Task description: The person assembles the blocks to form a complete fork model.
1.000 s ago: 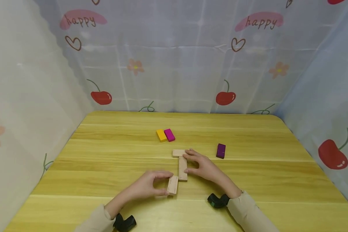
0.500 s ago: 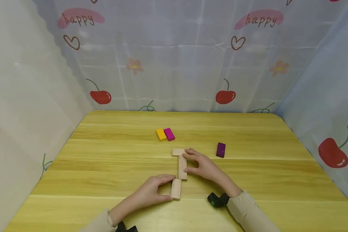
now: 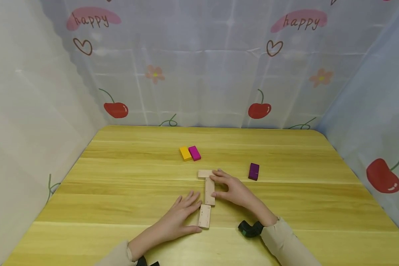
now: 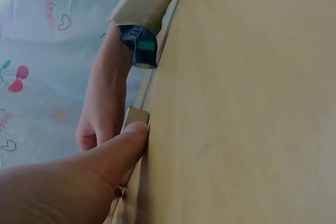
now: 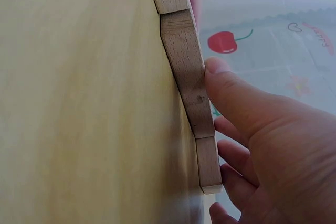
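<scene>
Three plain wooden blocks lie end to end in the head view: a crosswise far block (image 3: 204,174), a lengthwise middle block (image 3: 210,191) and a shorter-looking near block (image 3: 204,217). My left hand (image 3: 176,223) is spread on the near block's left, its thumb tip at that block's near end; the left wrist view shows the thumb against a wooden block (image 4: 137,114). With fingertips at the far block and thumb on the middle block's right side, my right hand (image 3: 236,191) stays relaxed. In the right wrist view, the middle block (image 5: 186,77) touches both neighbours.
Beyond the wooden blocks lie a yellow block (image 3: 185,153) and a magenta block (image 3: 194,153), side by side. A dark purple block (image 3: 253,171) lies to the right on the wooden table (image 3: 302,210). Patterned curtains (image 3: 199,74) surround the back and sides.
The near block has moved right, to the near end of the middle block. My left hand followed it, and its fingers have let go and spread. My right hand has stayed in place.
</scene>
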